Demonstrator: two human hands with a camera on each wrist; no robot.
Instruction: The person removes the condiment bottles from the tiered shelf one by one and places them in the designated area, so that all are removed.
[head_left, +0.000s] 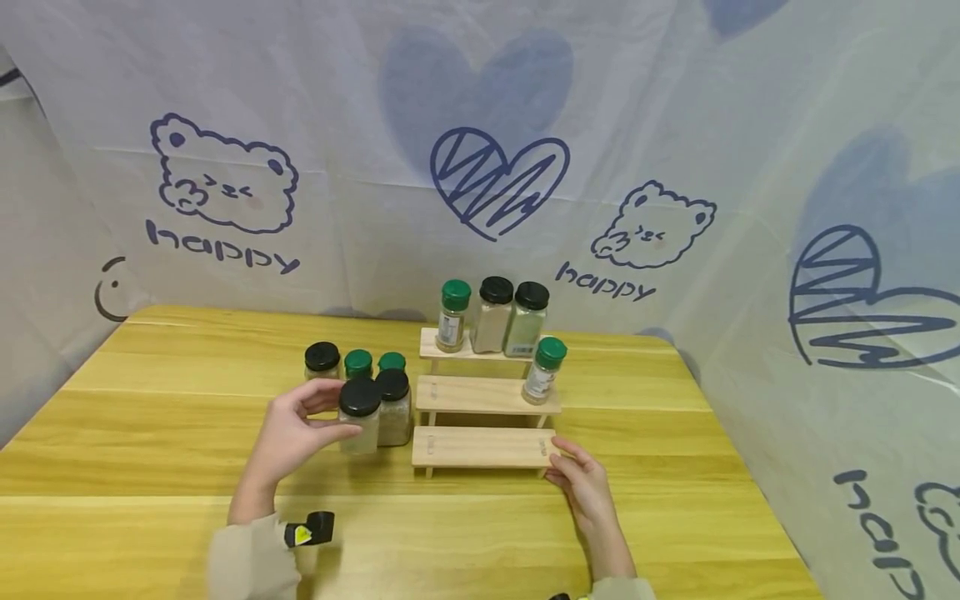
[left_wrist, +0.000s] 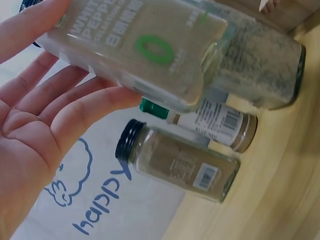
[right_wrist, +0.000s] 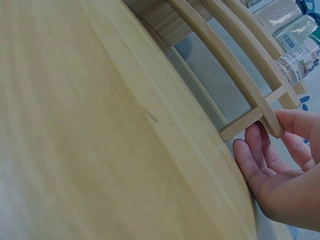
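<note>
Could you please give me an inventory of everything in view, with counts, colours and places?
White pepper jar: one, black-lidded, in the left hand.
Other black-lidded jars: four, two left of the three-tier rack, two on its top tier.
Green-lidded jars: four, two left of the rack, one on its top tier, one on its middle tier.
Three-tier rack: one, pale wood, on the table.
Table: one, yellow wood-grain, beneath everything.
Printed cloth: count unclear, pale with blue prints, behind the table.
Sleeves: two, beige, on the forearms.
Left hand: one, bare, gripping the jar.
Right hand: one, bare, gripping the bottom tier's right end.
</note>
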